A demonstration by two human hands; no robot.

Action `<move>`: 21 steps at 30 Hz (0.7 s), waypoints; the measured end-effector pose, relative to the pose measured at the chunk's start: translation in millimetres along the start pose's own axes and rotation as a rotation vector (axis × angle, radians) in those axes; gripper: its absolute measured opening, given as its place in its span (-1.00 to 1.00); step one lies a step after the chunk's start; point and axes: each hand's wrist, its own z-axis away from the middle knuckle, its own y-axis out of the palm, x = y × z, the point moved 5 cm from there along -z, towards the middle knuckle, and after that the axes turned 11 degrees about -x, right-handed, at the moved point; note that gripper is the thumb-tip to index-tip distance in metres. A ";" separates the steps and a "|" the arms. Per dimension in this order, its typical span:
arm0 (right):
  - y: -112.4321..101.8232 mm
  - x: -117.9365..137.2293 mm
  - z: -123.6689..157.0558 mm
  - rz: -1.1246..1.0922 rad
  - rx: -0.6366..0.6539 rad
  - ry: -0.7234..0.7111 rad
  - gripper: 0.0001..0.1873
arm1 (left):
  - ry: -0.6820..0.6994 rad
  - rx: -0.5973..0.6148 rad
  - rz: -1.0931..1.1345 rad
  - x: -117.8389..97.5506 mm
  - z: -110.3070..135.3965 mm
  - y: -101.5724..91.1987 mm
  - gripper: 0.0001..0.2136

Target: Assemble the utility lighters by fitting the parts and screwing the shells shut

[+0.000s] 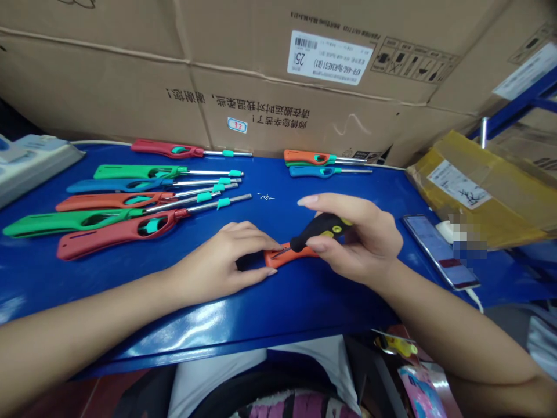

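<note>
My right hand (pixel 352 238) is closed round a screwdriver with a black and yellow handle (pixel 319 227). Its tip rests on an orange lighter body (pixel 285 257) lying on the blue table (pixel 304 302). My left hand (pixel 226 261) pinches the left end of that orange lighter body and holds it down on the table. Most of the orange piece is hidden under both hands.
Several long-nosed lighters in red, green, blue and orange lie in a row at left (pixel 130 203). Two more lighters (pixel 324 164) lie at the back. Small springs (pixel 265 197) lie mid-table. A phone (pixel 439 249) lies at right beside a yellow-taped box (pixel 474 186). Cardboard cartons (pixel 261 75) wall the back.
</note>
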 end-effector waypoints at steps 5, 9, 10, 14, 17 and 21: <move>1.3 -3.5 0.1 -0.076 0.067 0.143 -0.54 | -0.015 0.005 -0.009 0.3 -0.8 -0.4 -0.72; 2.1 1.8 -6.2 -0.076 0.051 0.047 -0.61 | 0.000 -0.001 -0.005 -0.3 -0.6 -0.1 -0.73; 1.2 2.9 -7.4 -0.046 0.035 0.015 -0.67 | 0.004 -0.006 -0.002 -0.4 -0.4 -0.2 -0.73; -1.2 1.0 -5.0 0.026 0.046 0.040 -0.68 | 0.005 -0.019 0.008 0.0 -0.4 -0.3 -0.73; 0.9 -4.7 0.2 -0.010 0.100 0.186 -0.51 | -0.001 -0.004 0.012 0.8 -0.8 0.4 -0.74; 2.5 -1.8 -3.0 -0.043 0.102 0.126 -0.58 | 0.004 -0.004 0.014 0.7 -0.8 0.6 -0.73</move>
